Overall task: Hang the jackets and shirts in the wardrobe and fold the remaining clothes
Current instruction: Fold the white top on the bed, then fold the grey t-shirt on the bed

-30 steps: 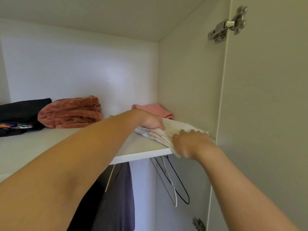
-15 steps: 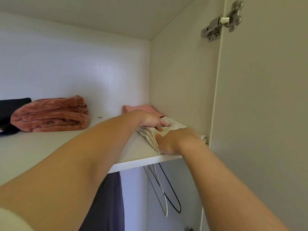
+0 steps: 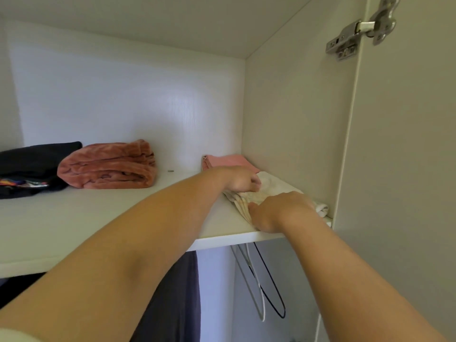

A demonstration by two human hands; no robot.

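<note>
A folded cream garment (image 3: 272,185) lies on the right end of the wardrobe's top shelf (image 3: 103,218), against the side wall. My left hand (image 3: 240,180) has its fingers curled onto the garment's left edge. At the front edge my right hand (image 3: 280,209) lies over the garment, thumb against the folds; its fingertips are hidden. Right behind the cream garment sits a folded pink garment (image 3: 225,161).
A folded rust-coloured fleece (image 3: 108,166) and a dark pile (image 3: 32,166) lie further left on the shelf. Below the shelf hang a dark grey garment (image 3: 182,299) and empty wire hangers (image 3: 266,287). The open door (image 3: 404,169) with its hinge (image 3: 360,28) stands on the right.
The cream garment overhung the shelf's front edge and has been pushed back fully onto the shelf. Both hands moved inward with it. The view swung left again.
</note>
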